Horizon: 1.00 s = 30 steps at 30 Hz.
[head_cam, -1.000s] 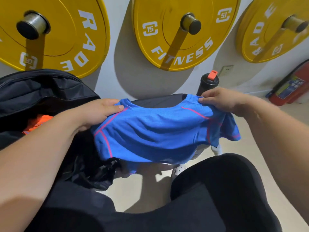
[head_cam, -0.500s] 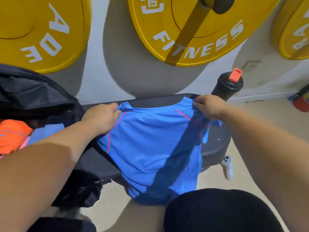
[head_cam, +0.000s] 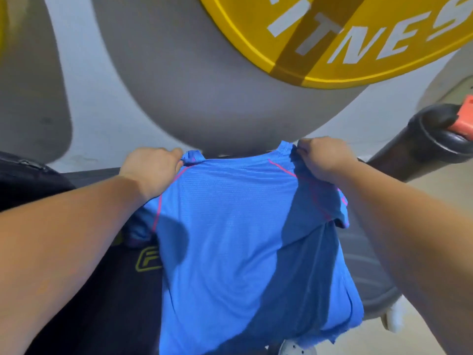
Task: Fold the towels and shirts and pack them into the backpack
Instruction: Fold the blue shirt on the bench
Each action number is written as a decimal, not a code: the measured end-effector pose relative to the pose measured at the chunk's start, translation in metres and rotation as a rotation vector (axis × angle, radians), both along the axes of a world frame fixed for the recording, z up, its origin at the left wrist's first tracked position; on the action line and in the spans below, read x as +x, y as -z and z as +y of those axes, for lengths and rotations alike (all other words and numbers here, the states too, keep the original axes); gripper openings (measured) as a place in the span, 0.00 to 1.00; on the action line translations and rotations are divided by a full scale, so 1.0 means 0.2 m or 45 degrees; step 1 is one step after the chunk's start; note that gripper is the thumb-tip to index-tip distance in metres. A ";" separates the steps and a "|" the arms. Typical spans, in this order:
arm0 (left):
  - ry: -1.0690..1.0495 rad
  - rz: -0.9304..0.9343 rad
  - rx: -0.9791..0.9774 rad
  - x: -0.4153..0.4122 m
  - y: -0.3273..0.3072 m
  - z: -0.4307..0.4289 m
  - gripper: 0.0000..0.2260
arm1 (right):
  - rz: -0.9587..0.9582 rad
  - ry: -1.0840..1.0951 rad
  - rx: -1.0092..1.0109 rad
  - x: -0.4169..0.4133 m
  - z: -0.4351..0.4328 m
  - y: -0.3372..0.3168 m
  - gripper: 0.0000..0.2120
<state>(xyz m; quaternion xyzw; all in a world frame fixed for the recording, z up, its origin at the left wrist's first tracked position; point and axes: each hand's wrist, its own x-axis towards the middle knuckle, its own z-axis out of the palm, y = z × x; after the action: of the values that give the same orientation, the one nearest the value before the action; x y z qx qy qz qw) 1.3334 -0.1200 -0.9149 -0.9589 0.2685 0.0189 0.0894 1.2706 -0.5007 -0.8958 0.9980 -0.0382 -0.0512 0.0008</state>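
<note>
A blue shirt (head_cam: 230,239) with thin pink seams hangs spread in the middle of the view, held up by its two shoulders. From there it falls toward 6 o'clock, over the near edge of the black padded bench (head_cam: 366,272).

The left hand (head_cam: 151,170), at about 10 o'clock from the shirt's middle, has its grip pressed together on the left shoulder. The fingers are curled over a bunched bit of cloth at the neckline. The right hand (head_cam: 322,160), at about 1 o'clock, pinches the right shoulder in the same way, knuckles up, with the cloth gathered under the fingers. The right sleeve droops below that wrist, and the left sleeve sags under the left forearm.

The black backpack (head_cam: 25,175) lies at 9 o'clock, at the view's left edge, with a zip line showing along its top; it is apart from the shirt. Below the left forearm, toward 7 o'clock, there is black material with a yellow-green logo (head_cam: 148,260), and I cannot tell whether it belongs to the bag or the bench.

At 3 o'clock a black bottle (head_cam: 422,149) with an orange-red cap (head_cam: 464,116) stands past the right hand. A yellow weight plate (head_cam: 358,34) with white letters hangs on the pale wall (head_cam: 102,98) at 1 o'clock.
</note>
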 end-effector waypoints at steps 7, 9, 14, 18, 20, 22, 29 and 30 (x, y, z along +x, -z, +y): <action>-0.076 -0.129 -0.111 0.11 0.07 -0.09 0.11 | -0.288 0.087 -0.101 0.07 0.04 0.05 0.14; -0.169 -0.172 -0.125 0.07 0.07 -0.09 0.12 | -0.316 0.144 -0.093 0.02 0.10 0.07 0.19; -0.266 -0.164 -0.388 -0.29 0.05 -0.12 0.15 | -0.204 -0.159 -0.051 -0.29 0.34 0.09 0.30; -0.293 -0.123 -0.622 -0.61 0.10 0.00 0.16 | 0.092 -0.278 0.003 -0.52 0.48 0.19 0.35; -0.367 -0.133 -0.684 -0.69 0.11 0.09 0.16 | 0.129 -0.228 0.028 -0.56 0.50 0.23 0.36; -0.550 -0.106 -0.660 -0.73 0.09 0.16 0.15 | 0.134 -0.176 0.031 -0.57 0.49 0.24 0.37; -0.794 -0.037 -0.565 -0.68 0.10 0.26 0.18 | 0.095 -0.335 0.144 -0.56 0.78 0.17 0.37; -0.793 -0.063 -0.566 -0.66 0.10 0.25 0.18 | 0.105 -0.399 0.152 -0.57 0.84 0.18 0.37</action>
<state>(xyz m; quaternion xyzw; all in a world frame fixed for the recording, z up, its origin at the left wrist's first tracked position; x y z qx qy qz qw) 1.2014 -0.0694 -0.9359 -0.9907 -0.0403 -0.0366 -0.1243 1.1562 -0.3320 -0.9310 0.9870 0.1210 -0.0933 -0.0489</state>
